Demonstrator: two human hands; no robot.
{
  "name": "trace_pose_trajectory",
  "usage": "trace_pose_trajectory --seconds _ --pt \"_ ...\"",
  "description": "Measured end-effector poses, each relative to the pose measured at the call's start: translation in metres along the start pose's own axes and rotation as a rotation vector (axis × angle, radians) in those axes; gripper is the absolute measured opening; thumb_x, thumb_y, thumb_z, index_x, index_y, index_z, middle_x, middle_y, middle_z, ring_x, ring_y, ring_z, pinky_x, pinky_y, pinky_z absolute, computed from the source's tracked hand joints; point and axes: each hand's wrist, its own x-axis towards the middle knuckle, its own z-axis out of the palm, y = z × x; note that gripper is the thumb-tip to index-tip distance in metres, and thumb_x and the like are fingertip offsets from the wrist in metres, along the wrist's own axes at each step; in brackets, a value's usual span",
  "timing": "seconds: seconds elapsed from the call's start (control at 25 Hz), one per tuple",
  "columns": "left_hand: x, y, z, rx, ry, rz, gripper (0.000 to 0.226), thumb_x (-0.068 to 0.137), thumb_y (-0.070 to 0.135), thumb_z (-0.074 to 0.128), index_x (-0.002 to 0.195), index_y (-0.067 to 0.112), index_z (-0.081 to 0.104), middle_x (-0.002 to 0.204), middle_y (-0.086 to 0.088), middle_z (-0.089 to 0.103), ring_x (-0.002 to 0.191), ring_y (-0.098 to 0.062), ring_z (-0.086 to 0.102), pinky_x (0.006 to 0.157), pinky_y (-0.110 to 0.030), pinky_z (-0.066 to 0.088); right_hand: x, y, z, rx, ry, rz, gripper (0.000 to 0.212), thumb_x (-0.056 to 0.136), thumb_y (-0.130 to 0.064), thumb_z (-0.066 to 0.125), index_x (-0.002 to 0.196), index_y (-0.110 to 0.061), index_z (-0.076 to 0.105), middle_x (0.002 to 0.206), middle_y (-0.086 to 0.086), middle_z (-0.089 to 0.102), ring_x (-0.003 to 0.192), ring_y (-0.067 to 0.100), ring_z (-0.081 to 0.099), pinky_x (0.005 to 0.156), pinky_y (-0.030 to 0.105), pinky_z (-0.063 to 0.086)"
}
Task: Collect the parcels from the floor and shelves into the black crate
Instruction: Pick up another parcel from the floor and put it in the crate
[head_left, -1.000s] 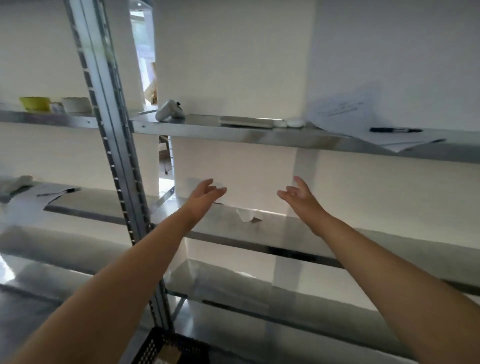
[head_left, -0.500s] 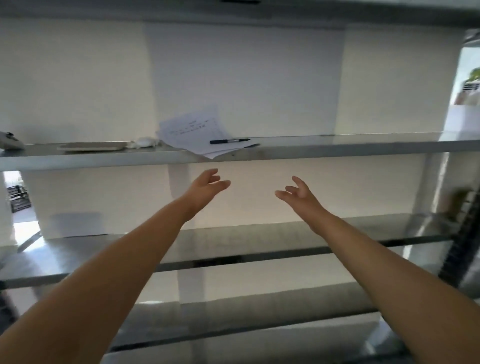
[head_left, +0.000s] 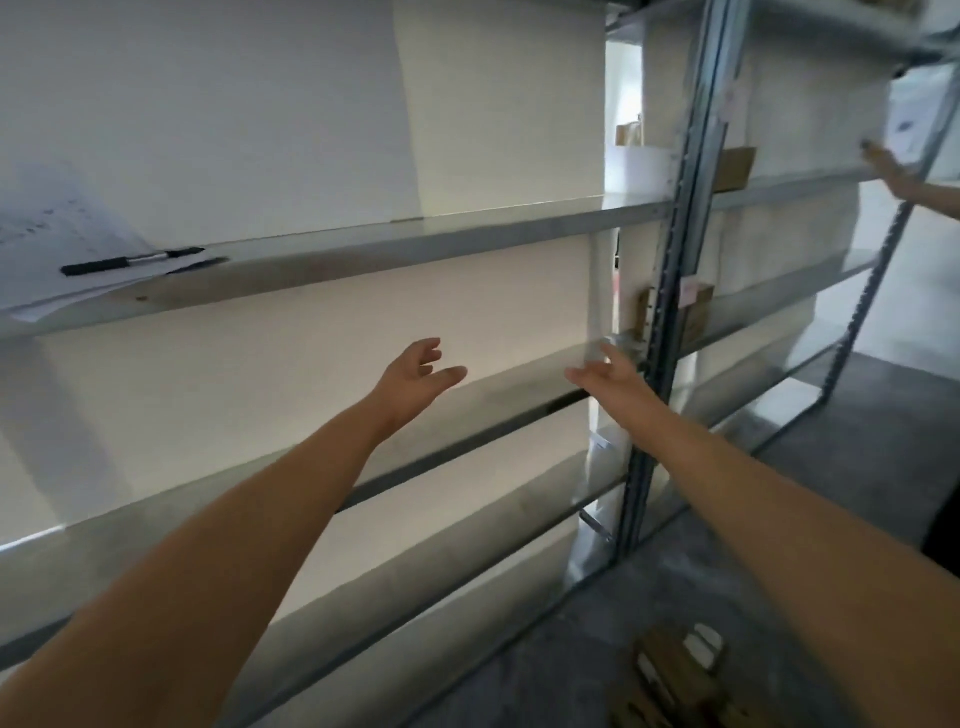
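Upper parcel (head_left: 732, 169) and lower parcel (head_left: 696, 309) sit on shelves (head_left: 789, 187) just right of the steel upright (head_left: 675, 260). Floor parcels (head_left: 670, 675) lie below-right of it, blurred. Left hand (head_left: 418, 371) and right hand (head_left: 610, 376) reach out left of the upright, fingers loosely spread, holding nothing. Pen (head_left: 130, 261) on papers (head_left: 57, 244) far left.

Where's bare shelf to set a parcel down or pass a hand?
Upper shelf: bare from the pen right to the post. Shelf below: bare up to the post too. Crowded: papers at far left, brown boxes by the post, parcels on the floor lower right.
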Motion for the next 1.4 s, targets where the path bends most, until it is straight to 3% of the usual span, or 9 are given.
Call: trace_pose_trajectory --seconds 0.12,0.36,0.52,0.64,0.76,0.88,1.08,1.28,1.4 --pt "0.029 -0.003 0.046 0.024 -0.144 0.019 0.066 0.085 0.042 0.062 0.141 0.022 0.034 0.143 0.001 0.043 0.128 -0.018 0.044 0.094 -0.027 0.035 0.0 0.022 -0.039 -0.022 0.134 0.044 0.078 0.083 -0.035 0.067 0.146 -0.02 0.024 0.136 0.004 0.049 0.125 0.02 0.046 0.099 0.029 0.034" --pt "0.078 0.002 0.128 -0.013 -0.369 0.077 0.061 0.084 0.035 0.065 0.137 0.018 0.04 0.138 -0.004 0.047 0.122 -0.02 0.048 0.1 -0.033 0.04 -0.014 0.052 -0.098 -0.119 0.327 0.144 0.078 0.084 -0.028 0.067 0.146 -0.011 0.023 0.133 0.013 0.051 0.121 0.023 0.05 0.098 0.032 0.041" --pt "0.1 0.006 0.188 -0.053 -0.575 0.097 0.06 0.085 0.035 0.065 0.137 0.018 0.041 0.137 -0.004 0.048 0.123 -0.018 0.047 0.091 -0.026 0.036 -0.043 0.077 -0.124 -0.113 0.477 0.233 0.077 0.085 -0.024 0.066 0.145 -0.007 0.022 0.121 0.005 0.059 0.108 0.005 0.058 0.086 0.016 0.045" --pt "0.105 0.006 0.238 -0.078 -0.704 0.131 0.062 0.085 0.032 0.065 0.139 0.016 0.038 0.139 -0.007 0.046 0.125 -0.019 0.046 0.092 -0.025 0.036 -0.068 0.094 -0.143 -0.153 0.592 0.343 0.083 0.083 -0.034 0.067 0.148 -0.016 0.018 0.138 0.007 0.049 0.124 0.019 0.049 0.093 0.029 0.044" --pt "0.096 0.007 0.286 -0.077 -0.824 0.129 0.064 0.086 0.031 0.064 0.14 0.014 0.037 0.141 -0.007 0.045 0.128 -0.021 0.044 0.095 -0.026 0.037 -0.093 0.118 -0.153 -0.156 0.666 0.445 0.082 0.085 -0.035 0.064 0.149 -0.017 0.015 0.143 0.007 0.044 0.128 0.021 0.045 0.089 0.025 0.038" --pt "0.081 0.011 0.327 -0.073 -0.917 0.091 0.063 0.087 0.029 0.063 0.141 0.013 0.035 0.143 -0.008 0.043 0.128 -0.021 0.044 0.093 -0.024 0.036 -0.11 0.14 -0.168 -0.158 0.718 0.514 0.081 0.086 -0.036 0.063 0.149 -0.016 0.015 0.142 0.007 0.045 0.129 0.024 0.045 0.098 0.031 0.037" --pt "0.078 0.034 0.383 -0.065 -0.957 0.1 0.062 0.088 0.028 0.062 0.142 0.012 0.036 0.142 -0.008 0.043 0.129 -0.02 0.043 0.094 -0.022 0.034 -0.097 0.171 -0.226 -0.107 0.801 0.543 0.08 0.087 -0.034 0.062 0.148 -0.014 0.016 0.141 0.008 0.047 0.128 0.024 0.046 0.106 0.035 0.035" --pt "0.113 0.064 0.426 -0.112 -0.851 0.068 0.058 0.089 0.023 0.061 0.14 0.009 0.037 0.141 -0.01 0.044 0.126 -0.02 0.046 0.09 -0.022 0.036 -0.054 0.191 -0.289 -0.096 0.714 0.484 0.081 0.086 -0.036 0.063 0.148 -0.014 0.016 0.137 0.005 0.052 0.109 0.013 0.05 0.084 0.022 0.036" --pt "0.134 0.06 0.449 -0.102 -0.811 0.017 0.059 0.088 0.026 0.062 0.14 0.012 0.038 0.14 -0.007 0.046 0.122 -0.017 0.046 0.089 -0.023 0.036 -0.021 0.213 -0.317 -0.082 0.692 0.493 0.079 0.086 -0.034 0.063 0.148 -0.013 0.018 0.135 0.007 0.053 0.12 0.02 0.051 0.097 0.027 0.039"
